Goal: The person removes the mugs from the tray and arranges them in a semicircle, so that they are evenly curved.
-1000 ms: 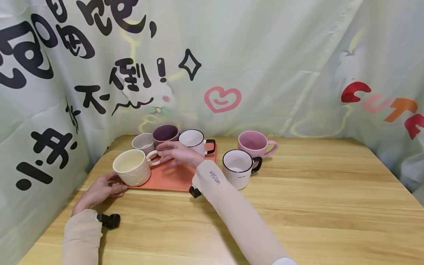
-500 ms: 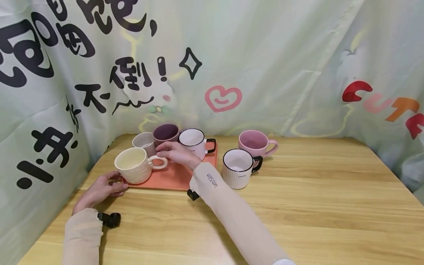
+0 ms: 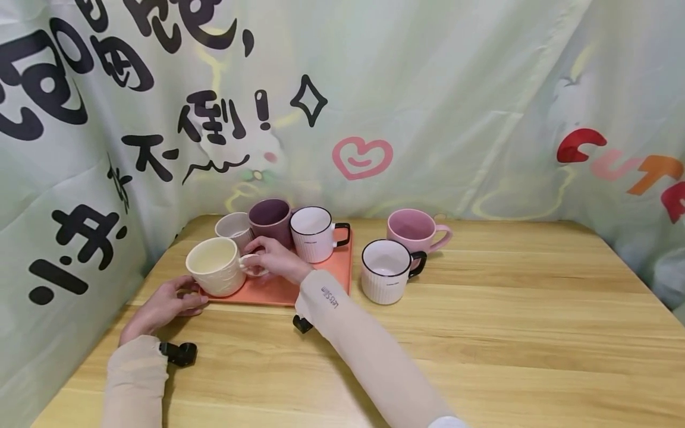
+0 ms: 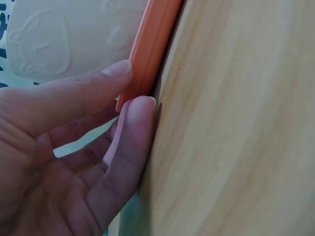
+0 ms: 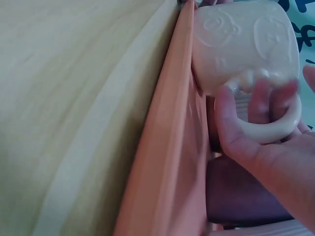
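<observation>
My left hand [image 3: 165, 306] pinches the front left corner of an orange tray [image 3: 267, 291]; in the left wrist view the thumb and a finger meet at the tray's rim [image 4: 147, 54]. A cream mug [image 3: 215, 268] with raised patterns stands upright on that corner. My right hand [image 3: 278, 260] holds its handle [image 5: 270, 130], with fingers curled through the loop in the right wrist view. Behind it on the tray stand a small pale ribbed cup [image 3: 233, 226], a purple mug [image 3: 270, 221] and a white mug [image 3: 311, 235] with a black handle.
Right of the tray, a second white mug [image 3: 384, 279] with black rim and handle stands on the wooden table [image 3: 508, 321]. A pink mug [image 3: 411, 229] is close behind it. A printed curtain [image 3: 439, 107] hangs along the back and left side.
The cream mug's handle has swung toward the front, and the mug has shifted slightly right. My right hand left the handle, then came back down onto it. The left hand stays at the tray.
</observation>
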The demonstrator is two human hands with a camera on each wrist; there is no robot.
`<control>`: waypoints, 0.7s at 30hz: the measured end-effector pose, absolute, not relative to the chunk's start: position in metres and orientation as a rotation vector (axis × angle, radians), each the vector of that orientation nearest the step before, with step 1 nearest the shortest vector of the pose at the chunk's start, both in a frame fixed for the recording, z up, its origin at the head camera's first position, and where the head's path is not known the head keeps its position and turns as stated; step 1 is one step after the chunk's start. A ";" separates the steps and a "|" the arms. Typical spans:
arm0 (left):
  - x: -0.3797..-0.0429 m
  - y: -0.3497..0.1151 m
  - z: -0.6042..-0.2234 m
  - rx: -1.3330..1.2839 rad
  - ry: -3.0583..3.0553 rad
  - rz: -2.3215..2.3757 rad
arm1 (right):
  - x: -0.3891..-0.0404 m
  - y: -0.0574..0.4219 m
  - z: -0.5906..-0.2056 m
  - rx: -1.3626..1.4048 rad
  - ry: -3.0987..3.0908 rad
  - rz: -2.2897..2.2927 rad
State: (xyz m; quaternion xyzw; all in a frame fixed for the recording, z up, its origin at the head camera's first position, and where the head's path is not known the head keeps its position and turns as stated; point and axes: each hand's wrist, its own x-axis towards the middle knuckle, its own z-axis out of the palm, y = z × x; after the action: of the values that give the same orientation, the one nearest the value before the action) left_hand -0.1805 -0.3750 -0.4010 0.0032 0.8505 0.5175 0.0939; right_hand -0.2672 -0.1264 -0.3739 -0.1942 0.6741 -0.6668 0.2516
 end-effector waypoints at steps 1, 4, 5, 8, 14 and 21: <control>-0.180 -0.375 -0.401 0.002 2.523 1.537 | -0.266 -0.128 -0.374 -0.530 1.840 -1.827; -0.180 -0.376 -0.402 0.002 2.516 1.545 | -0.264 -0.129 -0.373 -0.538 1.870 -1.854; -0.180 -0.376 -0.402 0.001 2.513 1.554 | -0.264 -0.129 -0.372 -0.540 1.880 -1.861; -0.181 -0.375 -0.401 0.003 2.505 1.567 | -0.264 -0.125 -0.366 -0.549 1.939 -1.838; -0.183 -0.374 -0.399 -0.009 2.518 1.529 | -0.265 -0.113 -0.357 -0.544 1.997 -1.802; -0.181 -0.375 -0.400 0.018 2.518 1.523 | -0.263 -0.107 -0.349 -0.595 2.047 -1.787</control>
State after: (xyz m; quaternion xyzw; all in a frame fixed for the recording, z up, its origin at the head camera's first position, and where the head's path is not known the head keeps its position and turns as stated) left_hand -0.1813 -0.3755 -0.4005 0.0060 0.8514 0.5151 0.0991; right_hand -0.2634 -0.1066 -0.3490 -0.2105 0.7240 -0.6320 0.1791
